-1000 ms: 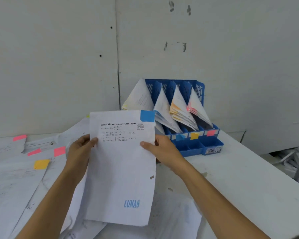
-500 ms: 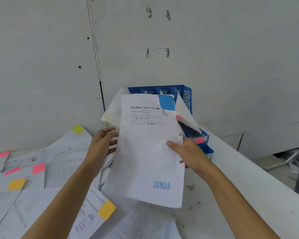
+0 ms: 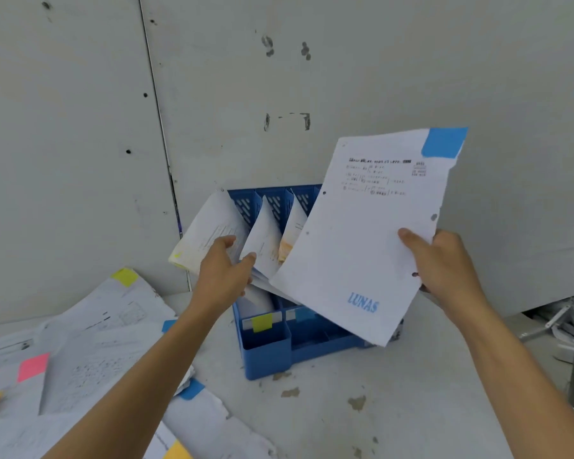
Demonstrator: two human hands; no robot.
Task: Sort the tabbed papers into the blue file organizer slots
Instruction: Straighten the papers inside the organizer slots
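A white sheet with a blue tab (image 3: 362, 240) is held up, tilted, in front of the right part of the blue file organizer (image 3: 269, 356). My right hand (image 3: 441, 263) grips its right edge, thumb on the front. My left hand (image 3: 222, 273) reaches into the organizer and pinches the lower edge of the filed papers (image 3: 265, 240) in a left-hand slot. The organizer's front bears a yellow label (image 3: 261, 323) and a blue label (image 3: 304, 314). The right slots are hidden behind the held sheet.
Loose tabbed papers (image 3: 106, 332) with yellow, pink, orange and blue tabs lie spread over the left of the white table (image 3: 378, 402). A grey wall (image 3: 345, 77) stands right behind the organizer. The table's right edge drops off near metal clutter (image 3: 557, 319).
My left hand has let go of the sheet and moved to the filed papers. My right hand alone has carried the sheet up and to the right.
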